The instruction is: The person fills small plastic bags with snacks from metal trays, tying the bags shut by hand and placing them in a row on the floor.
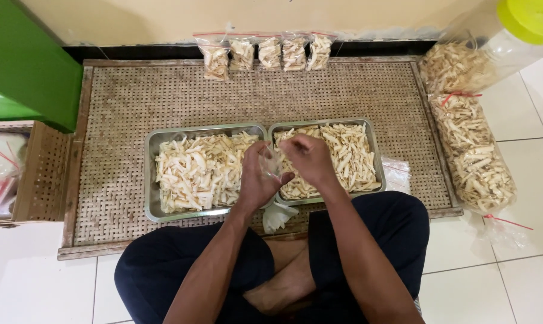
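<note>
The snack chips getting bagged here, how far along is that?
Done: five small filled bags stand in a row by the wall. In hand: the left hand and right hand hold a clear small bag between them. Left: both metal trays are heaped with chips, so most remains.

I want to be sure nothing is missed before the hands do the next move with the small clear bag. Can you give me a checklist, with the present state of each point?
1. Small clear bag held by both hands: ok; left hand and right hand both touch it.
2. Bag mouth open: cannot tell; the plastic is too clear.
3. Bag over the trays, not the floor: ok.
4. Snack sticks within reach: ok; left tray and right tray are both full.
5. Spare empty bags near: ok; a small pile lies by the knees.
6. Filled small bags out of the way: ok, in a row by the wall.
</note>
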